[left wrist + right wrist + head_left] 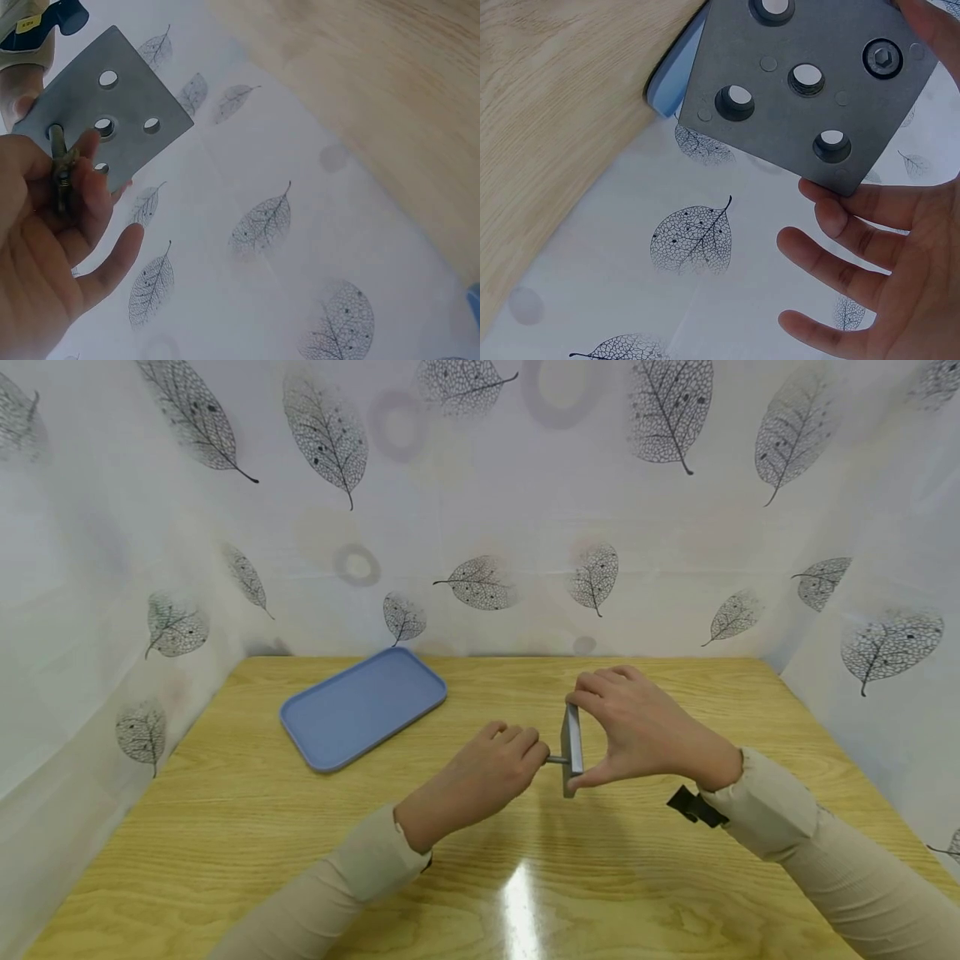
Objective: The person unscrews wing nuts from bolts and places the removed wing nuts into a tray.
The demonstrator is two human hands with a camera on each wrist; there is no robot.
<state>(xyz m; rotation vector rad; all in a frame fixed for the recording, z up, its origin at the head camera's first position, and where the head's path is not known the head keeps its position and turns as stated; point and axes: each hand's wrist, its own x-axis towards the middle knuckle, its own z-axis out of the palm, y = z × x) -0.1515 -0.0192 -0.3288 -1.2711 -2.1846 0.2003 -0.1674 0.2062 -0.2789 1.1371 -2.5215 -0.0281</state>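
Note:
A square grey metal plate [573,747] stands on edge above the table, held by its opposite edges between the thumb and fingers of my right hand [645,727]. Several round holes go through it. In the right wrist view, a hex-socket bolt head [883,58] sits in one corner hole. Its shank [57,139] comes out of the plate's other face toward my left hand [480,777]. The left fingers pinch a small yellowish metal piece [66,163], which looks like a wing nut, on that shank; they partly hide it.
A shallow blue tray [363,706] lies at the back left of the wood-grain table [262,860]. White leaf-patterned sheeting [480,510] hangs behind the table and along both sides. A black strap buckle [697,807] sticks out from the right cuff.

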